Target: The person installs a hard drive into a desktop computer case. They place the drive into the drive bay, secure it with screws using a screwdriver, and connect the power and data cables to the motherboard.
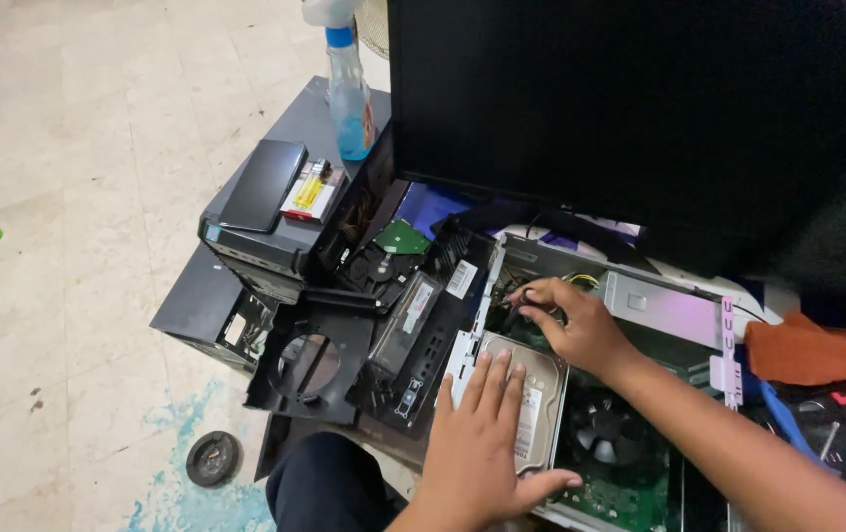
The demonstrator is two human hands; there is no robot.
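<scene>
**Hands inside an opened desktop case**

I see my left hand (pixel 482 433) lying flat, fingers spread, on a silver hard drive (pixel 531 399) with a white label, seated in the open computer case (pixel 659 305). My right hand (pixel 581 325) pinches thin cables (pixel 521 299) just beyond the drive. A big black monitor (pixel 630 108) overhangs the case's far side. Left of it lie black plastic panels (pixel 315 365), a bare drive with a green board (pixel 401 238), a blue spray bottle (pixel 349 94), and a dark phone (pixel 263 184).

Your left hand (pixel 482 443) lies flat on the hard drive (pixel 537 394) in the open case (pixel 659 305). Your right hand (pixel 576 320) is behind it, at the cables (pixel 581 280). The fan (pixel 605 433) sits right of the drive, the monitor (pixel 630 99) behind.
</scene>
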